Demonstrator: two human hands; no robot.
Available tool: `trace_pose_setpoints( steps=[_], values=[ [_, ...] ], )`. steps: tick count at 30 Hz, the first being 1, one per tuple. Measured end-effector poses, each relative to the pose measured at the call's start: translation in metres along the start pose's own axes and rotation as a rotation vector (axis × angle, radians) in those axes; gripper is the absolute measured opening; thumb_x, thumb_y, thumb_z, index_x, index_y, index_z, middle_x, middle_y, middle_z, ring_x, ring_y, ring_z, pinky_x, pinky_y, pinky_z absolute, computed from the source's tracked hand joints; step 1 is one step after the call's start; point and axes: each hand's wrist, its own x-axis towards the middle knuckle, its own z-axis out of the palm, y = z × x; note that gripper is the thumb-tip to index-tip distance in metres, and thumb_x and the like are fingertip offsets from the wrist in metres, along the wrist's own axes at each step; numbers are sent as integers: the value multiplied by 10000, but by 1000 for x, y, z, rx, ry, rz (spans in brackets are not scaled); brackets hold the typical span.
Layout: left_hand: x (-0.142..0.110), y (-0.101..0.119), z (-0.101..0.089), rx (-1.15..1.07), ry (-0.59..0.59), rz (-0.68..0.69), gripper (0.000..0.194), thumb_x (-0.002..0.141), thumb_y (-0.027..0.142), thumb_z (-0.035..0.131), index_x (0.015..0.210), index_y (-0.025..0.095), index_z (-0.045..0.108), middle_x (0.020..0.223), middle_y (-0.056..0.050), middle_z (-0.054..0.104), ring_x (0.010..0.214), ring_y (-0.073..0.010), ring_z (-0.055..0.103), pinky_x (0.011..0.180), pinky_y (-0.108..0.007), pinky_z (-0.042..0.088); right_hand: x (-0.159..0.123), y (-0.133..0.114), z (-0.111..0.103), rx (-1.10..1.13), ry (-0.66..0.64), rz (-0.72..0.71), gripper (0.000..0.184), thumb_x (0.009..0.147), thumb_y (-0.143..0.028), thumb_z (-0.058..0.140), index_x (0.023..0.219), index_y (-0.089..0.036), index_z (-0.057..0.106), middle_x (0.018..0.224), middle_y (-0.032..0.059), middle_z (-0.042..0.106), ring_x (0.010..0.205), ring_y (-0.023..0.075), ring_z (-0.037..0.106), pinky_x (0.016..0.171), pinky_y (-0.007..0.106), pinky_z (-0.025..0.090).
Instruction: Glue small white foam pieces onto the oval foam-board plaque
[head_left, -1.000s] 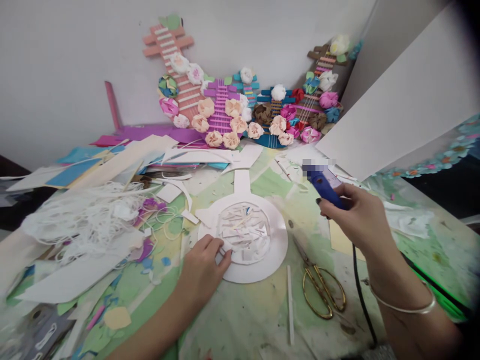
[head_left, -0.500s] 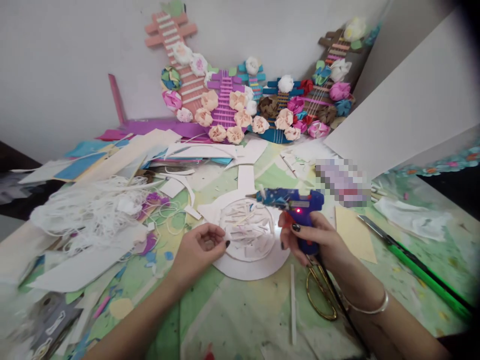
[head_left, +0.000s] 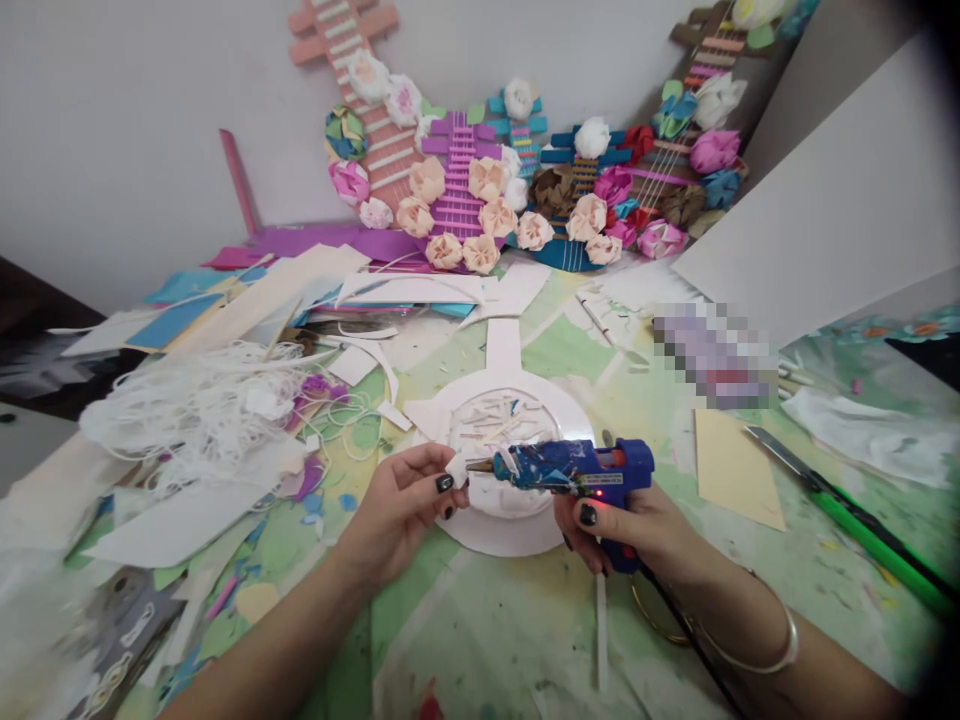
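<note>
My right hand (head_left: 626,530) is closed round the grip of a blue hot glue gun (head_left: 551,468), whose small red light is on. Between the thumb and fingers of my left hand (head_left: 412,500) is a small white paper piece (head_left: 457,468). The gun's metal nozzle points left and meets or nearly touches that piece; the exact contact I cannot make out. Beneath both hands lies a white guitar-shaped cutout (head_left: 480,535), its round body partly hidden. White scraps (head_left: 499,415) fill the ring on the body.
Left of me sit a heap of white string (head_left: 187,405) and paper scraps. A green box cutter (head_left: 847,510) lies at right by a cream sheet (head_left: 731,470). Gold scissors (head_left: 656,610) are partly under my right wrist. Flowered paper guitars (head_left: 457,190) lean on the wall.
The glue gun has come down to my left hand, its nozzle now at the white paper piece. My left hand has lifted off the ring with that piece showing. The view has shifted slightly.
</note>
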Motion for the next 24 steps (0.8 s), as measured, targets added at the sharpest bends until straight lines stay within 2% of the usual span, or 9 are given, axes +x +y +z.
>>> trace_pose_setpoints(
  steps=[7,13,19,24],
  values=[
    [-2,-2,2,-11,-30,-5,240,603,227,775,784,112,668,615,-26,637,548,-83,557,490,-146,401,0,0,2,-7,34,42,274,742,-395,661,688,-156,539,494,-30,517,400,79,488,351,181,353],
    [-1,-1,2,-42,-17,-8,264,600,238,786,806,119,673,662,-36,658,574,-92,578,535,-163,427,1,-8,3,-53,-6,30,299,744,-403,650,621,-157,532,444,-24,508,380,77,445,352,195,348],
    [-3,-1,1,-42,-44,-13,246,612,237,773,803,115,677,609,-31,635,561,-97,562,514,-169,403,0,-5,0,-54,1,8,228,779,-369,627,740,-156,554,442,-37,511,382,77,441,366,195,327],
    [-2,-4,-1,-12,-68,-29,247,624,252,761,813,115,679,610,-39,641,549,-101,555,503,-179,394,0,-5,1,-40,5,-3,239,772,-381,630,777,-151,567,446,-40,510,382,78,442,367,200,321]
  ],
)
